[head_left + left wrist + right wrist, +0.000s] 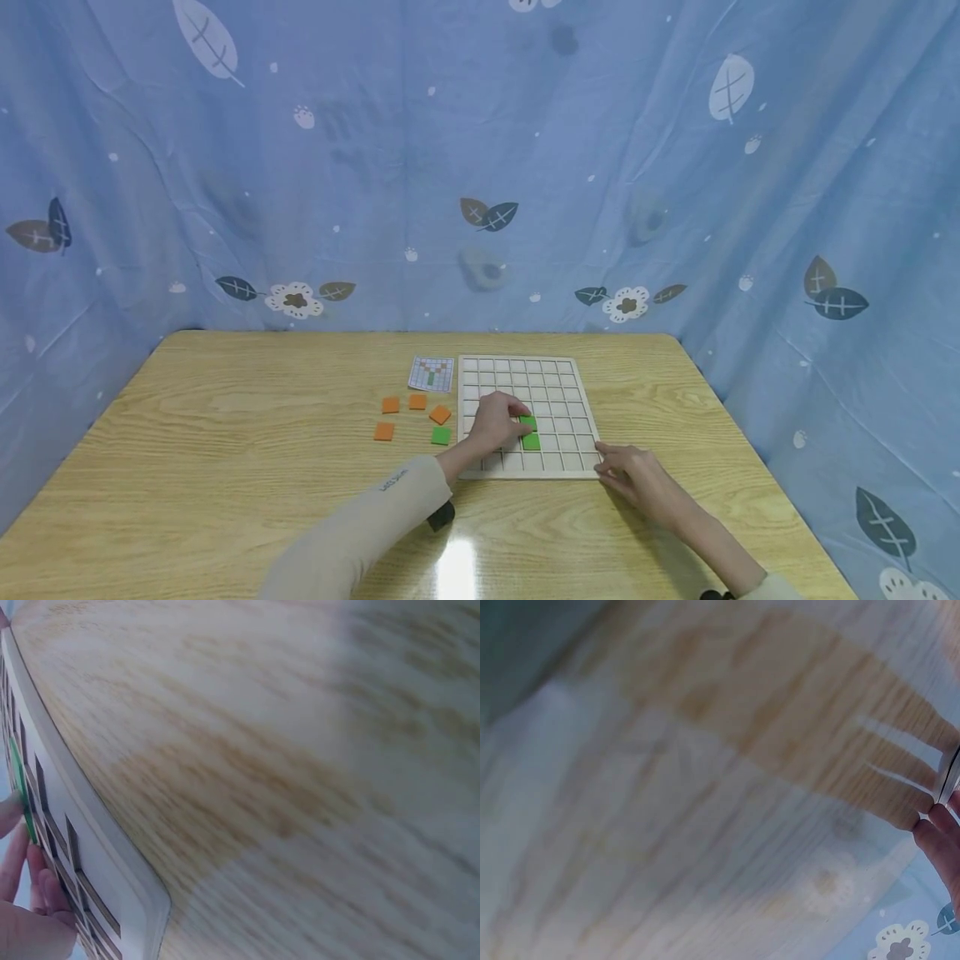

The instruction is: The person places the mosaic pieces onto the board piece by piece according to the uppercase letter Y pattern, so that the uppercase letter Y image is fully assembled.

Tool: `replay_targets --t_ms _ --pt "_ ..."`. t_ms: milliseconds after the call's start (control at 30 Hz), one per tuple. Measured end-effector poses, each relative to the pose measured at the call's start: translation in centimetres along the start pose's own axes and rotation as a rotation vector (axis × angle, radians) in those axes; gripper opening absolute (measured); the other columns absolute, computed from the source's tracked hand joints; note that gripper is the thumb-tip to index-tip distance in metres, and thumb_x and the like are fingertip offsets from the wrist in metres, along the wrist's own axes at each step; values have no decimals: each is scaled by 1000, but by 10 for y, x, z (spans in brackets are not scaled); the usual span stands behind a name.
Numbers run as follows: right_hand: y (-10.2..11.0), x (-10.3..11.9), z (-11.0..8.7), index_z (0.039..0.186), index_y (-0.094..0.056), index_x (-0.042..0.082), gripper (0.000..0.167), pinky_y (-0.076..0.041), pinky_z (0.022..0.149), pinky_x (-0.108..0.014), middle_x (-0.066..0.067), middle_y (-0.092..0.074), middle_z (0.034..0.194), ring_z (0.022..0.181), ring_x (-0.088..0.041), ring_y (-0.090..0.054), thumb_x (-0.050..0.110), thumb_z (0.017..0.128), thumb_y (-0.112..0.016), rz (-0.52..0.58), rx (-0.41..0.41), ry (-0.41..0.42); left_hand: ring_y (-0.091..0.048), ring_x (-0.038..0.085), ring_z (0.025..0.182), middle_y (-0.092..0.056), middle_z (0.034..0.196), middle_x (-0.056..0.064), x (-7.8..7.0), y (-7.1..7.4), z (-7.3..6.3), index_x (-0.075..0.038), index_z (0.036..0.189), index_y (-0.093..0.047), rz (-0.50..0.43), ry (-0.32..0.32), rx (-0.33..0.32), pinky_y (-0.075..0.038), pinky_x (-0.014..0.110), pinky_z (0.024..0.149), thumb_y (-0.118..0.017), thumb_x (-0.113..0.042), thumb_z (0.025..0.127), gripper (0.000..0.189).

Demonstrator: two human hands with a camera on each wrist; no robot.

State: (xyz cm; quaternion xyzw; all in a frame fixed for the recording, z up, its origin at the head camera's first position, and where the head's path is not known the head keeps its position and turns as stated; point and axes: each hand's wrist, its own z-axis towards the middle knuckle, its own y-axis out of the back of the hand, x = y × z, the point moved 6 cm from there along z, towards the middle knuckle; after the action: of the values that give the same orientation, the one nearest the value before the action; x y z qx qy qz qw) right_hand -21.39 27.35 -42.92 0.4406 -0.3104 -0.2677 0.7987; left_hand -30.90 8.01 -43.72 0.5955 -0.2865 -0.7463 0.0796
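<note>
A white grid board (558, 474) of square cells lies on the table. My left hand (495, 421) reaches over it and pinches a green square tile (529, 422) between thumb and fingers, low over the cells. Just in front of that tile, another green tile (531, 442) sits in a cell. The left wrist view catches the fingers (46, 889) at the green tile's (18, 769) edge. At the board's front right corner my right hand (637, 477) holds the edge, its fingertips also showing at the rim (946, 776) in the right wrist view.
Left of the board lie several orange tiles (384, 432) and one loose green tile (441, 436). A small pattern card (431, 374) with a coloured grid lies behind them. A blue leaf-print curtain (405, 167) hangs behind the wooden table (247, 433).
</note>
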Motion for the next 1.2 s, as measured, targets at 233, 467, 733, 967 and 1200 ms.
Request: replay_targets --t_ms 233,467,733,967,1200 --pt "0 1 -1 78 -71 5 18 -52 56 -21 -27 -68 100 70 -28 -67 -9 69 -78 2 -19 11 -58 10 74 -69 83 3 7 1 1 -2 90 -76 -52 -81 8 -50 25 67 -79 -13 79 16" --pt "1 2 -5 78 -71 5 19 -56 61 -29 -26 -68 100 75 -32 -68 -9 68 -78 6 -30 12 -65 23 82 -71 93 14 10 29 -2 5 101 -73 -102 -79 82 -53 26 69 -69 -7 88 18" --pt "2 2 -6 80 -71 5 19 -57 63 -30 -25 -68 102 80 -34 -68 -9 68 -78 2 -24 6 -65 24 101 -67 114 16 29 65 -10 5 118 -65 -291 -39 179 -54 29 83 -66 -11 91 31" --pt "3 3 -4 80 -71 5 20 -57 62 -30 -25 -68 101 80 -34 -68 -9 68 -78 9 -37 19 -65 24 103 -64 117 21 44 81 -30 8 119 -63 -359 -22 183 -53 31 86 -65 -9 92 32" --pt "2 3 -1 79 -71 6 19 -56 61 -29 -26 -68 101 78 -32 -68 -8 68 -79 -1 -26 15 -63 29 107 -63 119 23 60 95 -51 9 121 -61 -337 -21 200 -53 26 85 -65 -6 91 33"
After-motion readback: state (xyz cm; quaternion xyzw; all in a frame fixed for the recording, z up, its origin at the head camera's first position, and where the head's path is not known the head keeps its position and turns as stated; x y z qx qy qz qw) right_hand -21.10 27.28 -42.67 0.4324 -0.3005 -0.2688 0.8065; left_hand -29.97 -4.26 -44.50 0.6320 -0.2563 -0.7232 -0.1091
